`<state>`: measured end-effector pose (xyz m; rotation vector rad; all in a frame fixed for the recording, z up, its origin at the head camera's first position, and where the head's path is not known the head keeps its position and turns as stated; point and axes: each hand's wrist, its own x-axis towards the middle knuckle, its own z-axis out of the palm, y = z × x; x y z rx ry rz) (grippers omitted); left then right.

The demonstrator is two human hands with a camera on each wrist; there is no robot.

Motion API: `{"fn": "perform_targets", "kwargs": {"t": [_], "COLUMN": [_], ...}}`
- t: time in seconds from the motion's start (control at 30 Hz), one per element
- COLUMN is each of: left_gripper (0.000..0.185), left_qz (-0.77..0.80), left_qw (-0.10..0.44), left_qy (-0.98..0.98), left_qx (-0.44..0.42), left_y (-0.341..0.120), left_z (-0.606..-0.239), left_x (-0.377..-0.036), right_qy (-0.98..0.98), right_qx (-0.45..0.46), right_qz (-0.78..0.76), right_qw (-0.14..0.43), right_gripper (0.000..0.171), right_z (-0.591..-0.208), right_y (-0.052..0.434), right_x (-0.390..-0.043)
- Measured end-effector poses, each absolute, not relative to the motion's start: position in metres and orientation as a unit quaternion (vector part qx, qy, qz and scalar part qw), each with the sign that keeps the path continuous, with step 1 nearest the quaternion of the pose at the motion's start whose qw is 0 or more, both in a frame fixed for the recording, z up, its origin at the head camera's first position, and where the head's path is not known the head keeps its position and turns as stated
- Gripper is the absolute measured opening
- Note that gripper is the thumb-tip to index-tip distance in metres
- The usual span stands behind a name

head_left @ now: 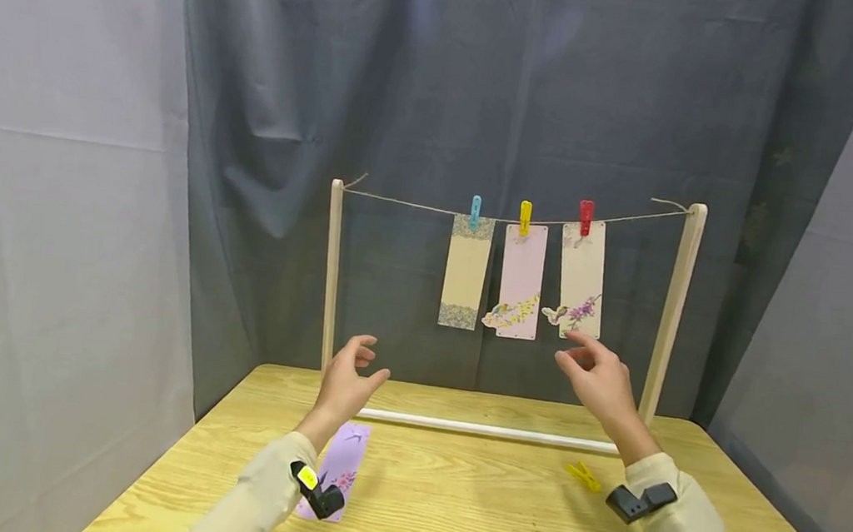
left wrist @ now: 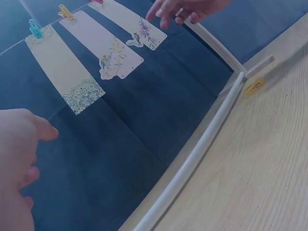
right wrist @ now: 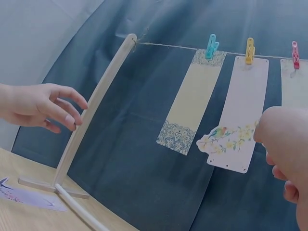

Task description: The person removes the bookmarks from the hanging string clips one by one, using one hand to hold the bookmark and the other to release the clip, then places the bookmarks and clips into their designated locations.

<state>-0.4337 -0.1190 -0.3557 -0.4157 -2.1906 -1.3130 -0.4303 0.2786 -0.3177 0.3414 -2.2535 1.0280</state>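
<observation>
Four bookmarks in all: three hang on the string, a beige one (head_left: 466,272), a pink one (head_left: 521,282) and a cream one (head_left: 582,279), and one purple bookmark (head_left: 339,468) lies on the worktop (head_left: 468,503) at seven o'clock. Four pegs: blue (head_left: 475,211), yellow (head_left: 525,217) and red (head_left: 586,217) on the string, plus one yellow peg (head_left: 584,475) on the worktop at five o'clock. Two hands, left (head_left: 348,383) and right (head_left: 600,380).
</observation>
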Motion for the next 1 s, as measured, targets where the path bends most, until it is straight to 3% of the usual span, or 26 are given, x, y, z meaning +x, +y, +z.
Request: {"fn": "perform_targets", "kwargs": {"t": [1.0], "left_gripper": [0.068], "left_qz": [-0.534], "left_qw": [0.236], "left_qy": [-0.796], "left_qx": [-0.160], "left_y": [-0.061], "left_z": [-0.340], "left_x": [-0.472], "right_qy": [-0.841], "right_qx": [0.164], "right_qz": [0.429], "right_qw": [0.286], "right_gripper": [0.052], "right_z": [-0.257], "right_y": [0.243], "right_x": [-0.440]}}
